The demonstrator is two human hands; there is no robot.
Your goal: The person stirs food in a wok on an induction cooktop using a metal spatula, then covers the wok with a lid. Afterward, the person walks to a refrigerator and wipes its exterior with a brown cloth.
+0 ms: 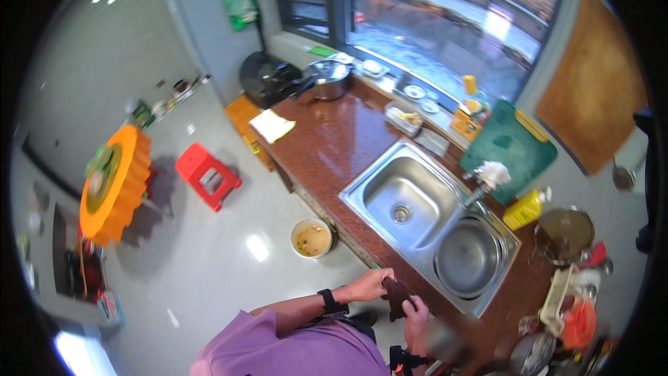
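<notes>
Left-hand grip (372,285) and right-hand grip (416,317) both on a dark brown item (396,298), near table (327,139) edge. Steel sink (417,188) holds round pan (467,261). Bucket (314,222) of cloudy liquid on floor (209,257).

Head-worn fisheye view, facing down
From above the left hand (371,285) and right hand (416,318), it reaches past the nearby sink (410,184) to the window (445,21).

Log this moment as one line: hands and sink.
left hand: holding dark brown item | right hand: holding same item | sink: round metal pan in nearer basin
</notes>
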